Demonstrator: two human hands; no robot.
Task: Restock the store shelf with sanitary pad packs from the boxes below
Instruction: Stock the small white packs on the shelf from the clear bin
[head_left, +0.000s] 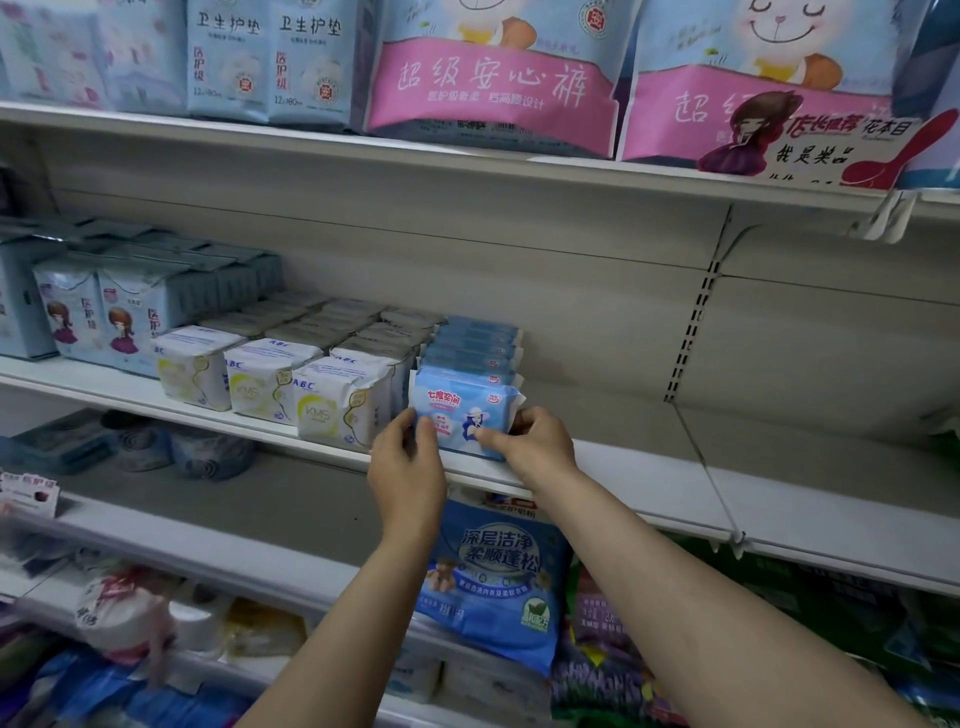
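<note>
Head view, blue pad pack upright, printed face outward, both hands' fingers pinching it

The scene is lit evenly and softly from above. Dim shadow is seen under the middle shelf. The corners are blurred, and straight lines are bent by wide-angle distortion.

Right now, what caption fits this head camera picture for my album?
Both hands, left and right, set a blue pad pack at the shelf front.
</note>
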